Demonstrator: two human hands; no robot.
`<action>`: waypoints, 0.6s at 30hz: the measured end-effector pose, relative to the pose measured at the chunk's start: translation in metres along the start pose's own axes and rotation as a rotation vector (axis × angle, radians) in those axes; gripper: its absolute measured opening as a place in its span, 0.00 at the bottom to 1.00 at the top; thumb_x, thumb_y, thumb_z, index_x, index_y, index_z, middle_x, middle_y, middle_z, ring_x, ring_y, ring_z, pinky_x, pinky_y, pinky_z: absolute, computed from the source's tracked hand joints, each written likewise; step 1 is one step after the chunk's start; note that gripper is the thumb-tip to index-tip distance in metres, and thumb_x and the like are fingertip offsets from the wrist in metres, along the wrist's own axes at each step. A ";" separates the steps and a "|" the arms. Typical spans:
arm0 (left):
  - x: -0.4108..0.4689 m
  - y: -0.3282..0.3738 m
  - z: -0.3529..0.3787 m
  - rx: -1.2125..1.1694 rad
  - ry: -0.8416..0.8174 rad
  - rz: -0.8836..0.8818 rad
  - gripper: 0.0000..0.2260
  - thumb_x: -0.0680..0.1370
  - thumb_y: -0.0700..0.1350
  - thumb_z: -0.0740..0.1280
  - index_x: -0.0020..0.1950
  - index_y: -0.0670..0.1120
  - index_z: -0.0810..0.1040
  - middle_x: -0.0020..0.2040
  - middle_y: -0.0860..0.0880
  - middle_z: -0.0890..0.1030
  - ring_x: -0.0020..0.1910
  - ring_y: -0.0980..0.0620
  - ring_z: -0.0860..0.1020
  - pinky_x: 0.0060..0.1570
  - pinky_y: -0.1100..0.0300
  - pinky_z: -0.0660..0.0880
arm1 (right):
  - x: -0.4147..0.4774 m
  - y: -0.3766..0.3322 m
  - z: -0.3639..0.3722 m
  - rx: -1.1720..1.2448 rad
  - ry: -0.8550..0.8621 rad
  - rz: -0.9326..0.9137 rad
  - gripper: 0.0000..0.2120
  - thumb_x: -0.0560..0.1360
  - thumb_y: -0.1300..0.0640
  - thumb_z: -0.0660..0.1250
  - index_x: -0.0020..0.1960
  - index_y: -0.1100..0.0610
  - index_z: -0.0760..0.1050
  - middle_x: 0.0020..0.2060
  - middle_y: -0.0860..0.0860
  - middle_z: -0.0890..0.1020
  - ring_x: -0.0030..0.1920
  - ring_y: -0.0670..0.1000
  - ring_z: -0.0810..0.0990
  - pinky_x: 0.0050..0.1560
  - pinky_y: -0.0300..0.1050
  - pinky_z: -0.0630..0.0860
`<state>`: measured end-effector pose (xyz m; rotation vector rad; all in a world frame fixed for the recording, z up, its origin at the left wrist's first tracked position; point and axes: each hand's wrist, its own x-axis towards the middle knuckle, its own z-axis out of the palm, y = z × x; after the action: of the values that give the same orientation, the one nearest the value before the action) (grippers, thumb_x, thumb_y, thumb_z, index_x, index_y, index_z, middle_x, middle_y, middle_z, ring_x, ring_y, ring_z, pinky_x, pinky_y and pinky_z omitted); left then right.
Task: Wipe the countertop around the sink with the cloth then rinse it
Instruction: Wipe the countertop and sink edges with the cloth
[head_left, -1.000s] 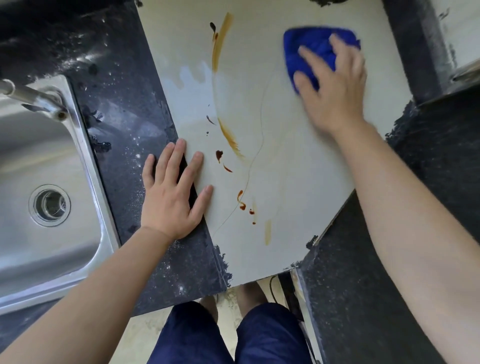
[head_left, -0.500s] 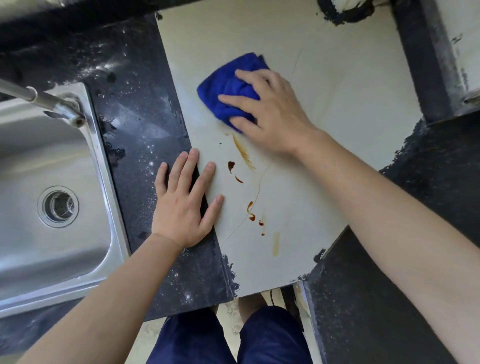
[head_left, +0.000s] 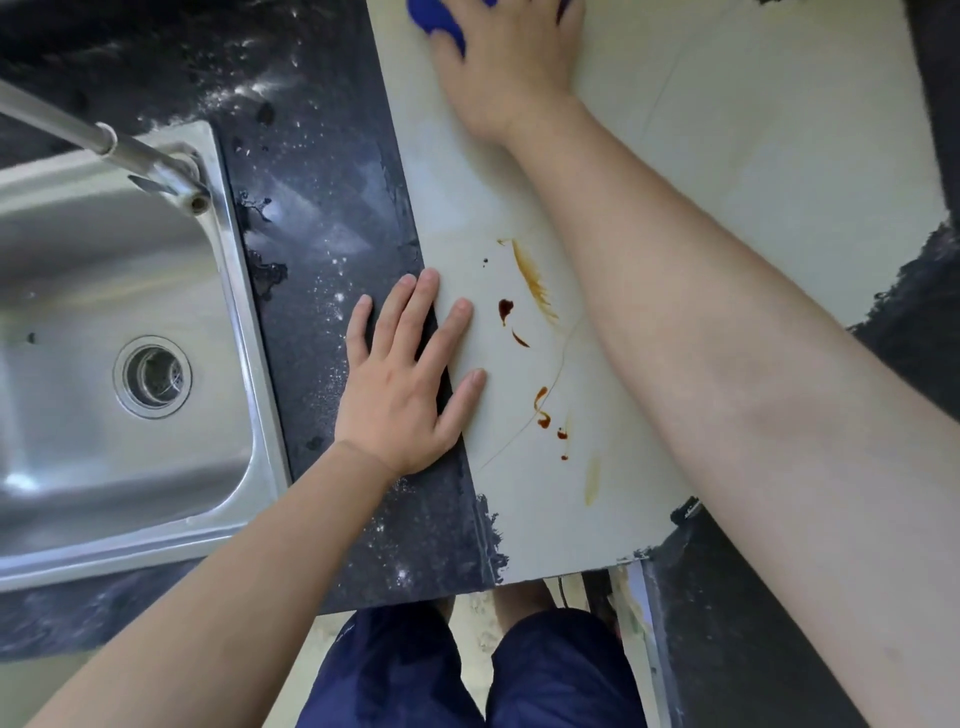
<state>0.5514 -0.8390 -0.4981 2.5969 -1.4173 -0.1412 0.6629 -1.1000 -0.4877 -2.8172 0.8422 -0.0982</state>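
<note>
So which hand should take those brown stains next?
Right. The right hand has the blue cloth under it at the far end of the pale countertop, and the brown stains lie nearer on the same surface. The left hand lies flat beside them, without a cloth.

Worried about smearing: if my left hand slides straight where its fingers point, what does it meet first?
Probably the right hand pressing the cloth, after bare counter; the brown stains lie just right of that line.

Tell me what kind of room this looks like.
Most likely a kitchen: a stainless steel sink with a faucet set into a dark speckled countertop, and brown sauce-like spills on the pale surface.
</note>
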 end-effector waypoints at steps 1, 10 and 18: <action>0.000 0.000 0.000 0.001 -0.003 0.003 0.27 0.81 0.58 0.58 0.76 0.46 0.69 0.79 0.40 0.61 0.79 0.41 0.59 0.74 0.35 0.53 | -0.011 0.000 -0.002 -0.001 -0.026 -0.088 0.24 0.79 0.40 0.51 0.73 0.39 0.67 0.75 0.50 0.67 0.74 0.61 0.64 0.69 0.57 0.59; 0.000 0.000 -0.001 -0.025 -0.021 -0.035 0.29 0.82 0.57 0.54 0.78 0.43 0.63 0.80 0.43 0.59 0.80 0.44 0.55 0.76 0.38 0.49 | -0.222 0.076 -0.008 0.141 -0.003 -0.142 0.21 0.77 0.41 0.63 0.68 0.41 0.77 0.73 0.54 0.71 0.69 0.60 0.66 0.68 0.56 0.62; -0.002 0.000 0.000 -0.034 0.013 -0.027 0.28 0.83 0.56 0.52 0.78 0.40 0.62 0.80 0.41 0.59 0.79 0.42 0.56 0.76 0.39 0.49 | -0.261 0.079 -0.014 0.094 -0.045 -0.124 0.22 0.80 0.39 0.59 0.72 0.40 0.73 0.76 0.56 0.67 0.72 0.62 0.65 0.70 0.59 0.61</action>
<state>0.5505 -0.8377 -0.4979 2.5849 -1.3640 -0.1500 0.4004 -1.0234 -0.4922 -2.7707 0.6362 -0.0903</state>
